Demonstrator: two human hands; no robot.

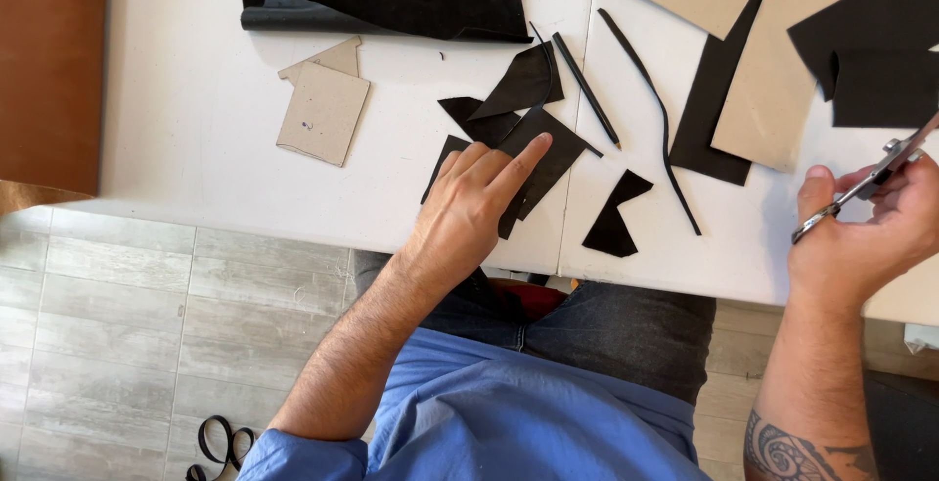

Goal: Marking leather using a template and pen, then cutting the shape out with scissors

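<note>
My left hand lies flat on a pile of black scraps near the front edge of the white table. Its fingers are loosely spread and pressing down, not pinching anything. My right hand is off to the side, closed around the handles of a pair of scissors. I cannot tell if the blades are open, because they run out of the picture. A small black piece sits alone just beside the pile, very close to the table edge. I think a little push from my left hand could knock it, or part of the pile, off onto the floor. A black pencil and a thin black strip lie near too, and could roll or get dragged along. The scissor points are up in the air, so a quick swing could poke something.
</note>
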